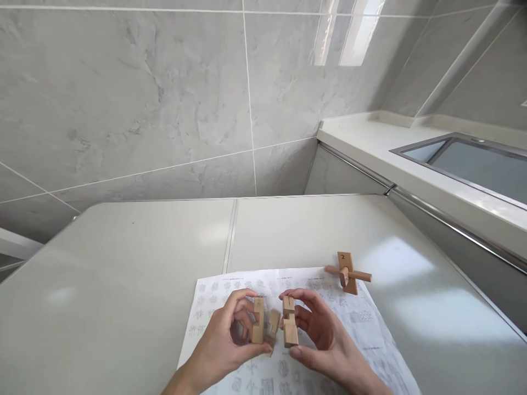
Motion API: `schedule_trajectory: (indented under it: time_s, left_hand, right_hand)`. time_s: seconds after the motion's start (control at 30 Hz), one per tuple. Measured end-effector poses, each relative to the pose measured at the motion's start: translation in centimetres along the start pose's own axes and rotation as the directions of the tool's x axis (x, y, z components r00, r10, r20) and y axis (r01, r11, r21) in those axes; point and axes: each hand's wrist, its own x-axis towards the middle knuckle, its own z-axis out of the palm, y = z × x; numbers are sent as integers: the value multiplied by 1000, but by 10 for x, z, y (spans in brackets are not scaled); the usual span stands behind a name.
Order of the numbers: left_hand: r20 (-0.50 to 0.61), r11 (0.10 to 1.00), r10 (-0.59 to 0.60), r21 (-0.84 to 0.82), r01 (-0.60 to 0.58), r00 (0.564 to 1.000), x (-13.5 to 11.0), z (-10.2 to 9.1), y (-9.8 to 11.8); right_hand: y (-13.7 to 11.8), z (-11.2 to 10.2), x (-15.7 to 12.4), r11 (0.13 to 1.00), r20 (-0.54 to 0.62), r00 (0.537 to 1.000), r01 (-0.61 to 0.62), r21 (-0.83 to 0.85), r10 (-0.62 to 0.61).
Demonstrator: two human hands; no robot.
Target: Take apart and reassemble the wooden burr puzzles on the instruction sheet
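Observation:
My left hand (233,329) pinches a notched wooden puzzle piece (258,328) upright between thumb and fingers. My right hand (319,329) grips another notched wooden puzzle piece (290,332) by its ends, its cut-out facing sideways. Between the two, close to my left thumb, a third wooden piece (274,321) looks blurred; I cannot tell whether it is held or loose. The two held pieces are apart. Both hands are over a printed sheet (222,299) with small diagrams.
Beyond my right hand, a crossed wooden puzzle assembly (348,274) marked "2" sits at the sheet's far right corner. The pale table (123,274) has a seam across it. A tiled wall (164,99) rises behind, and a counter with a sink (465,151) stands right.

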Motion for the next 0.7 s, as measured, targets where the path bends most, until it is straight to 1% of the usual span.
schedule_trajectory:
  time_s: [0.1,0.2,0.33,0.4,0.47,0.57,0.67,0.7]
  left_hand:
    - [-14,1000,5,-11,-5,1000,-3,5,0]
    - [-30,999,22,-38,-23,999,-4,9,-1]
    - [-73,998,50,-36,-52,996,-5,13,-4]
    - [-75,998,56,-35,-59,996,-6,15,-5]
    - [-57,997,69,-41,-72,996,-8,18,-5]
    - [-64,990,143,10,-143,988,-10,21,-4]
    - [-112,959,266,136,-250,958,-11,23,-3]
    - [-107,945,300,166,-281,948,-12,23,-3]
  right_hand:
    - [1,1,0,999,37,999,-12,29,11]
    - [1,3,0,995,85,995,-60,75,53]
    - [1,3,-2,991,104,993,-75,114,63]
    - [0,3,-2,988,150,986,-92,122,74]
    - [0,2,-3,983,220,968,-147,107,121]
    - [0,2,-4,975,283,940,-214,64,188]
    - [1,2,-6,965,301,921,-263,17,246]
    - [1,2,-6,960,302,916,-279,0,266]
